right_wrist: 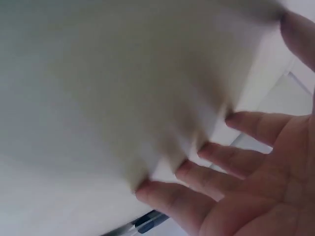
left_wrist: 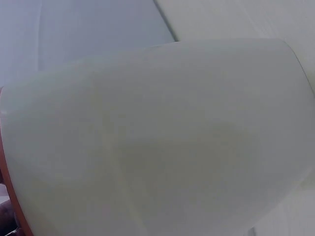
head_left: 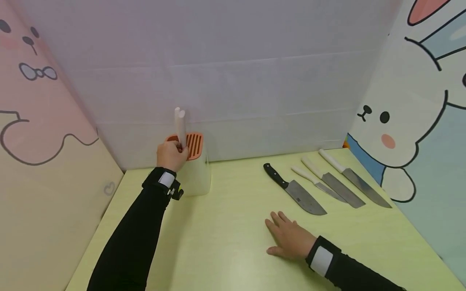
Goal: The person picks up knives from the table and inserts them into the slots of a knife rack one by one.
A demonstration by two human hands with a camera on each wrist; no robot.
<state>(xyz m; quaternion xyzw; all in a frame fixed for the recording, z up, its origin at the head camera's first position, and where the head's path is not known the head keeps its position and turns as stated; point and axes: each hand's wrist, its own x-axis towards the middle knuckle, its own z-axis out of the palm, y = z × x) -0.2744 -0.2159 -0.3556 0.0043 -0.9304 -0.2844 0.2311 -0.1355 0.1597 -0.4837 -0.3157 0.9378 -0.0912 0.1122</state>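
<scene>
At the left, my left hand point(head_left: 172, 157) grips low on the white handles point(head_left: 181, 125) that stick up from the slotted orange top of a pale knife block point(head_left: 193, 176). Whatever sits below those handles is hidden inside the block. The left wrist view is filled by the block's smooth side point(left_wrist: 162, 137). My right hand point(head_left: 291, 240) lies with its fingers spread and straight on the table, nearest to a black-handled knife point(head_left: 302, 196). In the right wrist view the fingertips of this hand point(right_wrist: 246, 172) are right at the pale tabletop, with nothing held.
Beyond the black-handled knife lie a small white-handled knife point(head_left: 325, 190), a square-ended cleaver point(head_left: 342, 189) and a long chef's knife point(head_left: 364, 186), blades pointing toward the front right. A white wall point(head_left: 255, 101) stands behind the table; printed panels point(head_left: 411, 153) close both sides.
</scene>
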